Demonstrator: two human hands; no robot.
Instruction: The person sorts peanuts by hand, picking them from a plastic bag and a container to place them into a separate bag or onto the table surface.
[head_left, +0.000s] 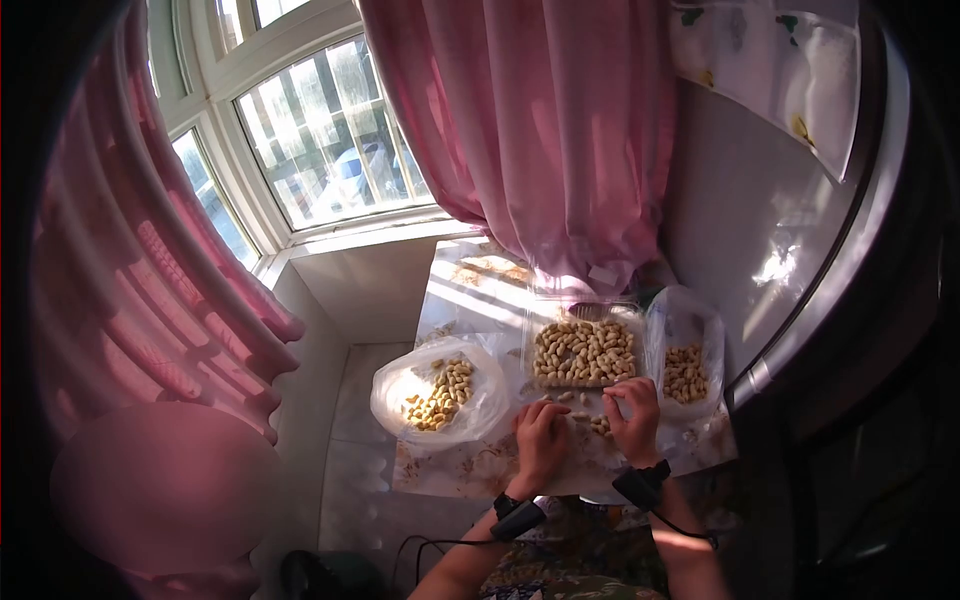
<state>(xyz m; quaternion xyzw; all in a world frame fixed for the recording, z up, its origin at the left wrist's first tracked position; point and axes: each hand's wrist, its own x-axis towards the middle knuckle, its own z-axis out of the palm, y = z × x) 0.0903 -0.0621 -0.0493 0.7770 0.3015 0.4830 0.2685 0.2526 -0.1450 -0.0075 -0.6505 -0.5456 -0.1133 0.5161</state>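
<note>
The right hand's (636,420) fingers curl close together and the left hand's (541,440) bend down at the desk (450,472); whether either grips anything, I cannot tell. Loose peanuts (600,425) lie between them, with the peanut-filled tray (588,312) just beyond, flanked by the left bag (490,400) and right bag (685,315), probably for easy reach.

The left hand (540,440) and right hand (636,422) were bare, with black wrist devices (517,518), thin dark cables (455,542) and, at six o'clock, a patterned garment (585,562).
</note>
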